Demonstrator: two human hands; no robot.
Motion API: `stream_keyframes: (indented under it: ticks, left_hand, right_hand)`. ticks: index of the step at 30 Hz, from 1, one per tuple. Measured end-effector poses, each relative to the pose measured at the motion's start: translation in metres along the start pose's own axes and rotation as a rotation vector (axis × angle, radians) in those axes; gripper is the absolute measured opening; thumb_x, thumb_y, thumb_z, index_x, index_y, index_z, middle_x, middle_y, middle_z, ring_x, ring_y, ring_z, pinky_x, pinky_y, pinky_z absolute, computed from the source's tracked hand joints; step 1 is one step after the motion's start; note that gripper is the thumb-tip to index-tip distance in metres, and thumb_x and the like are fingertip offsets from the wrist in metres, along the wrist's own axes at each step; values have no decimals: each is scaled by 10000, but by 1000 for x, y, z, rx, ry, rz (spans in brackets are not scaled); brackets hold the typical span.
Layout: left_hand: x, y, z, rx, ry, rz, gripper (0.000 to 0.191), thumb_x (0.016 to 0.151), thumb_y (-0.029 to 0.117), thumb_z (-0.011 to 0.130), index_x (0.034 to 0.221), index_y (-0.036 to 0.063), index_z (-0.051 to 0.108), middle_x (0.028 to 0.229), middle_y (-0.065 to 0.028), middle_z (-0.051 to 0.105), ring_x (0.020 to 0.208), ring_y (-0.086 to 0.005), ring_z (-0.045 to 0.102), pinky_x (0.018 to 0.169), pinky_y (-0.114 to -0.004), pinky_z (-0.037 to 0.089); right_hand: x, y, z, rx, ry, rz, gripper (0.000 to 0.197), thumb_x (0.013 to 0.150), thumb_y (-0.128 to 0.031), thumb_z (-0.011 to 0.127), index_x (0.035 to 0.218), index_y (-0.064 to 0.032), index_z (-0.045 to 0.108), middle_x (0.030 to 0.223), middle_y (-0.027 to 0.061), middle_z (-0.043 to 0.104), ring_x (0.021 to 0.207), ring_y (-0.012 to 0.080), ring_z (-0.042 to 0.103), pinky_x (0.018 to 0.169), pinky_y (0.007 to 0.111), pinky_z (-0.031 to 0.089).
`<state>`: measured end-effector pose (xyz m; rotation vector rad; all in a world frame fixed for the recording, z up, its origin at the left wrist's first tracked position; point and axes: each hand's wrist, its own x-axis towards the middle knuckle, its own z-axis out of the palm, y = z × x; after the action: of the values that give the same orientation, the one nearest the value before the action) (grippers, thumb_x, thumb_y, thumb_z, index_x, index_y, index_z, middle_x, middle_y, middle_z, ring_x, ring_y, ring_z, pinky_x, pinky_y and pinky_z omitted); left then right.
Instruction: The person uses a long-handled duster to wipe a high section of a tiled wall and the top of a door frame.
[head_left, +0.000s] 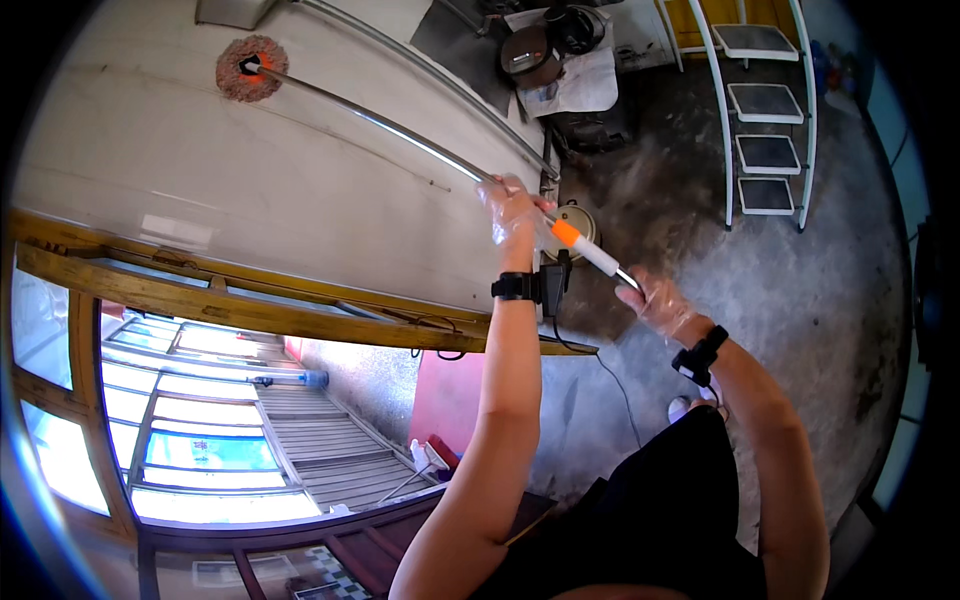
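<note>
Both my hands wear clear plastic gloves and grip a long metal mop pole (390, 129) with an orange and white sleeve near its lower end. My left hand (511, 204) closes around the pole above the orange band. My right hand (658, 301) holds the metal end below the white grip. At the far end, a round mop head (252, 69) with shaggy pinkish pile and an orange centre lies against the pale wall (315, 202) at upper left. Whether its whole pile touches the wall, I cannot tell.
A white step ladder (769, 154) stands at upper right. A metal pipe (442, 71) runs along the wall. Cookware (529, 57) rests on a papered surface, and a round lidded pot (574, 231) sits behind the pole. Left and below is an open yellow wooden door frame (255, 300). A black cable (622, 390) crosses the floor.
</note>
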<state>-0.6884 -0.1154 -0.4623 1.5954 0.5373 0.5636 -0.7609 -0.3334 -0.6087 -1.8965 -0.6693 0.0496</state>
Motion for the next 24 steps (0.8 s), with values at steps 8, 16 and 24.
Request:
stream_keyframes:
  ticks: [8,16,24]
  left_hand:
    - [-79,-160,20,73,-259,-275,165,886,54,553,872,75,390,646,-27,443,500,-191,595,402,-353,495]
    - [-114,-230,46,-268,-164,-603,337,800,-15,613,950,88,329,735,-43,459,550,-191,524,449,-406,532]
    - [-21,-100,21,-68,-159,-205,179,874,33,499,995,85,377,823,-86,497,526,-260,603,463,-380,535]
  right_hand:
    - [-128,74,-24,-67,-300,416,299,990,-347,511,1078,-66,562,638,34,559,540,171,575,453,298,439]
    - [-175,82,-44,-240,-349,494,348,987,-355,470,985,-19,556,734,227,624,680,421,622,566,467,505]
    - [-64,69,-13,-358,12,-56,299,964,-340,537,880,-53,543,583,133,591,503,338,593,433,416,470]
